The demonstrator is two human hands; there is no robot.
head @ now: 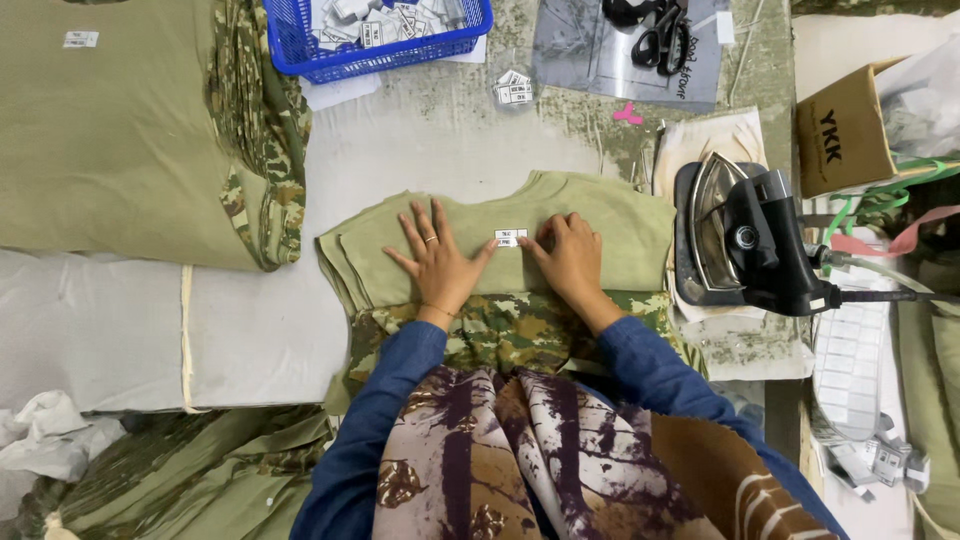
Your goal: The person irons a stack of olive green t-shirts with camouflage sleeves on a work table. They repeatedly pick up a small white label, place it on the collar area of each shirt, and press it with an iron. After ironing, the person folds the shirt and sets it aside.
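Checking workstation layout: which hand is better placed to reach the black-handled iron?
Right, probably. The right hand rests on the olive fabric garment nearest the black-handled iron; the left hand lies flat farther away.

Blue basket (300,45), iron (745,240), scissors (660,35), cardboard box (840,135).

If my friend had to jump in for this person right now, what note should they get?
Left hand: flat on the olive shirt piece, fingers spread, no grip.
Right hand: fingertips pinning the small white label near the neckline.
The piece tops a small stack over camouflage fabric.
The iron is parked on the right, untouched.
Blue basket of labels at the top.
Done: label placed. Left: label not yet pressed.
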